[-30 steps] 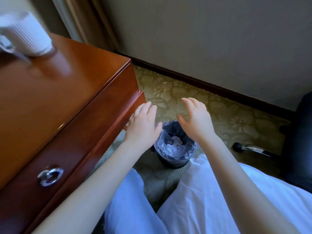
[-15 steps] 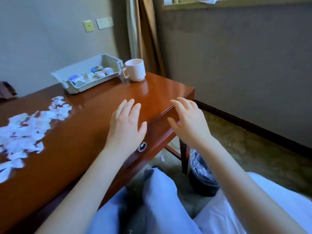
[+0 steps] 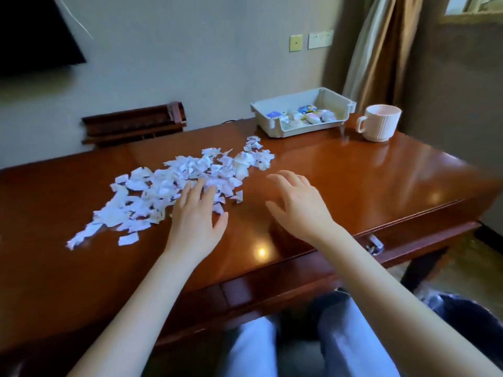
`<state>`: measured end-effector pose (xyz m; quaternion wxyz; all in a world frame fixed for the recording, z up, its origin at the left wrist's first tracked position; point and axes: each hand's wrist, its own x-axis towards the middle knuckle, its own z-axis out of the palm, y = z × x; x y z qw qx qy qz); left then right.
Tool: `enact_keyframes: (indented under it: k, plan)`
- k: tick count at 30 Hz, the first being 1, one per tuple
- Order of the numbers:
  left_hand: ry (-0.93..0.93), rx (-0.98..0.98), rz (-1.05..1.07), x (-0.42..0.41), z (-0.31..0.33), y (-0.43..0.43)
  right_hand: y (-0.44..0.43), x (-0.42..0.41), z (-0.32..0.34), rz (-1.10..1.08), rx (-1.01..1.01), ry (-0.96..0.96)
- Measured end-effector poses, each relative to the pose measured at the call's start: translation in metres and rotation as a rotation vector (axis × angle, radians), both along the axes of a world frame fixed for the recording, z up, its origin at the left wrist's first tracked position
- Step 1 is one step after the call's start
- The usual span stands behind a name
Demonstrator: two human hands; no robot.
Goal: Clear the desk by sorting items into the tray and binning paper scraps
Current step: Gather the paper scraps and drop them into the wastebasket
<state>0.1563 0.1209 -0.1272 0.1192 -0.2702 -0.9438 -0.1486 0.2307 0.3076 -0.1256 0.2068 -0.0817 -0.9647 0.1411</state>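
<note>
Desk [image 3: 353,172] glossy wood (scraps [image 3: 174,191] strewn) | wall grey | fingers both released, empty

Bin [image 3: 468,314] cut off at right edge; tray [image 3: 275,123] contents too small to identify

The wooden desk [image 3: 353,180] carries paper scraps [image 3: 174,186], a tray [image 3: 275,123] and a mug [image 3: 381,123].

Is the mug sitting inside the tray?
No, the mug stands on the desk beside the tray, to its right.
</note>
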Motion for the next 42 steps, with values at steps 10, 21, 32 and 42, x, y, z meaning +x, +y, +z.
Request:
enact_keyframes:
  k: [10, 21, 32, 42]
  plan:
    - [-0.218, -0.102, 0.374, -0.031, -0.018, -0.105, -0.076, -0.085, -0.018, 0.161, -0.055, -0.305]
    - [-0.253, -0.045, 0.188, -0.056, -0.023, -0.095, -0.094, -0.099, -0.029, 0.397, -0.037, -0.121]
    - [-0.204, -0.06, 0.052, -0.052, -0.027, -0.098, -0.092, -0.095, -0.032, 0.425, 0.026, -0.207]
    - [-0.093, 0.109, 0.064, -0.049, -0.03, -0.098, -0.091, -0.089, -0.036, 0.406, -0.021, -0.014]
